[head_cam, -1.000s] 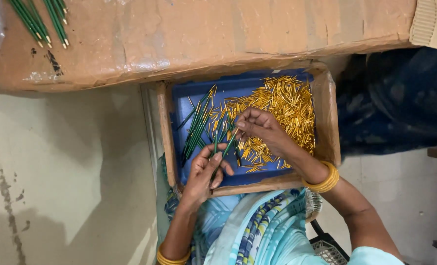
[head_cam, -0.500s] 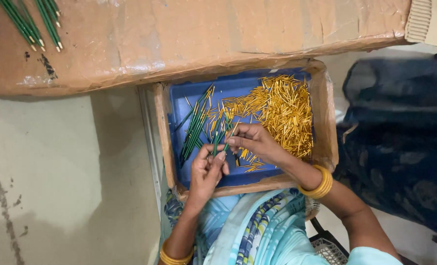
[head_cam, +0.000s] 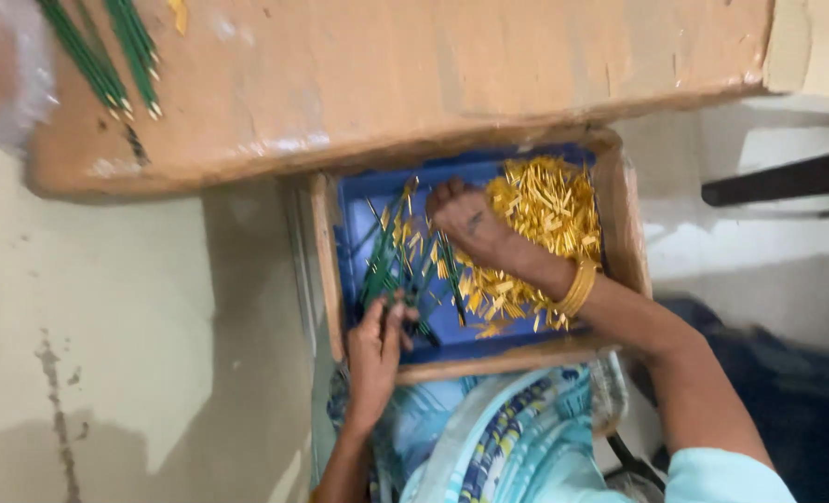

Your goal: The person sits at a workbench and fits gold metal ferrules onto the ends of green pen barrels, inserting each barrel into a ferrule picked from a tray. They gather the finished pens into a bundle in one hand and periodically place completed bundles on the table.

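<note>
A wooden tray with a blue lining rests on my lap. It holds a heap of small golden metal pieces on the right and several thin green sticks on the left. My right hand reaches into the tray's middle, fingers curled down at the edge of the golden heap and over some green sticks; what it grips is hidden. My left hand is at the tray's near left corner, fingers closed on the lower ends of green sticks.
A worn brown tabletop spans the top of the view, overhanging the tray. Two bundles of green sticks lie on its left end. A pale floor lies to the left, dark furniture legs to the right.
My right hand has moved up and deeper into the tray toward the golden heap. My left hand has dropped toward the tray's near edge. The view has shifted.
</note>
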